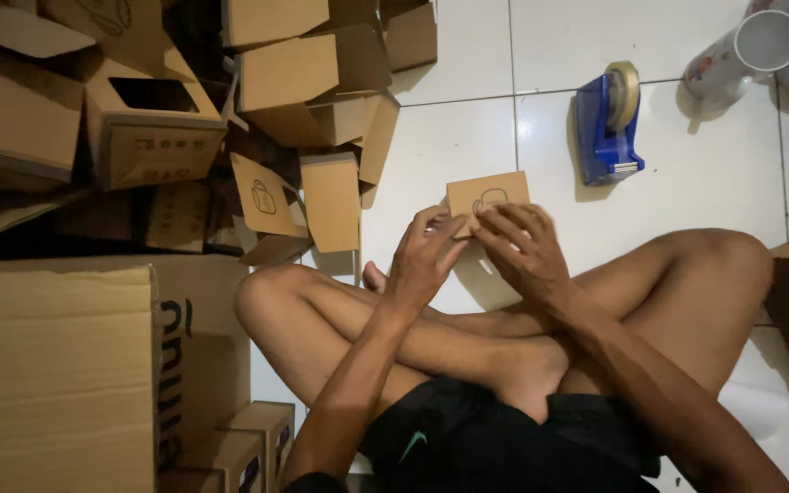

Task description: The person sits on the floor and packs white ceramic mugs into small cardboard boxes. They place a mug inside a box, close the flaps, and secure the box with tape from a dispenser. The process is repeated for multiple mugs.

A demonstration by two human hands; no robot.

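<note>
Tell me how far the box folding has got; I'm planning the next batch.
Done: a heap of folded small cardboard boxes lies on the tiled floor. In hand: the left hand and right hand hold one small cardboard box. The tape dispenser stands untouched. How many remain cannot be told.

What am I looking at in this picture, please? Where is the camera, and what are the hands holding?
The one picture comes from a camera worn on a person's head, looking down. The person sits cross-legged on a white tiled floor. The left hand and the right hand together hold a small flat cardboard piece. A pile of small cardboard boxes lies to the left, a blue tape dispenser ahead, and a white jug at the top right.
</note>
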